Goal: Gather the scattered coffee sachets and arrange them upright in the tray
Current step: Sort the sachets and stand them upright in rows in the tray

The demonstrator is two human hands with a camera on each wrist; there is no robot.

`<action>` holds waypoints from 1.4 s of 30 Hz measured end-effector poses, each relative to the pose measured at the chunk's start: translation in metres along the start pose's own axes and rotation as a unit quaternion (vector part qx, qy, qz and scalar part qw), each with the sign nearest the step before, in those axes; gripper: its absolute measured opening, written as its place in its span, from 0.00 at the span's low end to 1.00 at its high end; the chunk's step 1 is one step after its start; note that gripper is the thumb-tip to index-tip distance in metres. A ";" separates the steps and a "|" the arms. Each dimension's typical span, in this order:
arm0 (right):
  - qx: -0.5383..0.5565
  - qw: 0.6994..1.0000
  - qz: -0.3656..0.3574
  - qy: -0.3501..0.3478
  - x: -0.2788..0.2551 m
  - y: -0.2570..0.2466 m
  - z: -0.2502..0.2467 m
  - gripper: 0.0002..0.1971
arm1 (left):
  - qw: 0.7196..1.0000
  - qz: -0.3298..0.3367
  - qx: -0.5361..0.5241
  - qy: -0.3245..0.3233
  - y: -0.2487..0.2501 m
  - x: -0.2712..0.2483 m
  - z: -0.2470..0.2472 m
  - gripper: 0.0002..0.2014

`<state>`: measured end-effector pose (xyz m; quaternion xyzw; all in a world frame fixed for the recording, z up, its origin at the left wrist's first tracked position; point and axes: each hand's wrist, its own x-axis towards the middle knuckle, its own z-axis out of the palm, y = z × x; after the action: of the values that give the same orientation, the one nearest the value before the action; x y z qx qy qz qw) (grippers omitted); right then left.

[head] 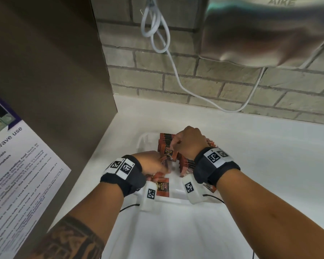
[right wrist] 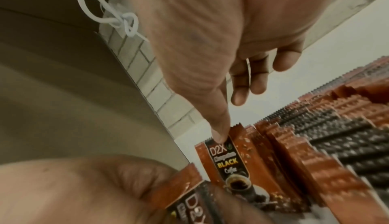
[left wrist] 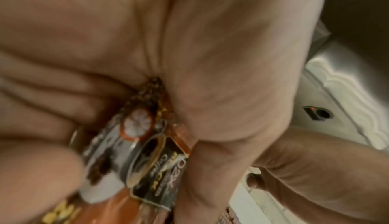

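Sachets (head: 162,186) clutched in left hand (head: 150,163); right hand (head: 187,142), fingers extended, steadies the upright row (right wrist: 294,152) in the tray (head: 144,141) — best feed one at a time, keeping the row braced.

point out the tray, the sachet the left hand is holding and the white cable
tray (head: 141,142), head view: far left rim.
sachet in the left hand (left wrist: 147,154), left wrist view: printed front.
left hand (head: 150,162), head view: back of hand.
white cable (head: 173,71), head view: hanging stretch on the wall.

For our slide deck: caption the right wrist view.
Right hand steadies upright sachets in the tray.
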<state>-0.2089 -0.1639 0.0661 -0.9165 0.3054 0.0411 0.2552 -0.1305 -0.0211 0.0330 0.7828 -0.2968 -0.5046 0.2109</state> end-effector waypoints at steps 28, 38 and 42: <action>-0.028 0.999 -0.015 -0.016 0.017 0.012 0.013 0.14 | 1.000 -0.011 -0.027 -0.010 0.000 0.029 0.001 0.17; -0.015 0.999 -0.030 -0.012 0.009 0.012 0.003 0.07 | 0.999 -0.003 -0.053 0.014 -0.001 0.023 -0.001 0.18; -0.065 0.997 -0.025 -0.020 0.008 0.008 0.007 0.08 | 1.000 0.007 -0.025 0.012 0.001 0.024 -0.003 0.21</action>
<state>-0.2069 -0.1699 0.0543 -0.9374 0.2740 0.0726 0.2021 -0.1204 -0.0378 0.0188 0.7812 -0.2868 -0.5011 0.2372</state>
